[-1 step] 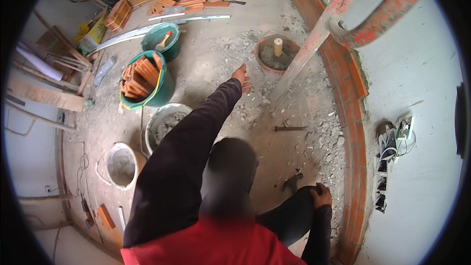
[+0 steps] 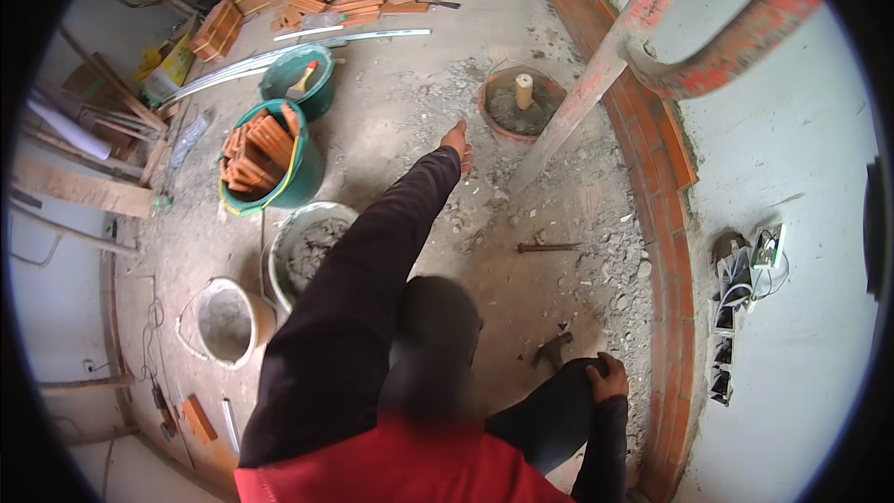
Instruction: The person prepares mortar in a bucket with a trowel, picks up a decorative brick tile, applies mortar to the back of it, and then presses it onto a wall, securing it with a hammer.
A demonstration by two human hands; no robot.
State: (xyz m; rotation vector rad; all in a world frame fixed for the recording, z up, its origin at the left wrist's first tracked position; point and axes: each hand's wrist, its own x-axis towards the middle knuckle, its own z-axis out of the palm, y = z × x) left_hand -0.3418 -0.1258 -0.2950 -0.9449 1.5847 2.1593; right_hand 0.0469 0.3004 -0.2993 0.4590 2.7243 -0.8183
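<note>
My left hand (image 2: 456,144), half-open and seemingly empty, is extended near the pail (image 2: 507,136), whose grey mix (image 2: 506,115) seems to prop the stick (image 2: 524,89); my right hand (image 2: 610,376) lies loosely open on my knee (image 2: 575,382), probably for balance.

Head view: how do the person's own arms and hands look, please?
The left sleeve is dark, plain and creased, reaching to the left hand. The right sleeve, also dark, reaches to the right hand. No gloves show. The red garment covers the torso.
</note>
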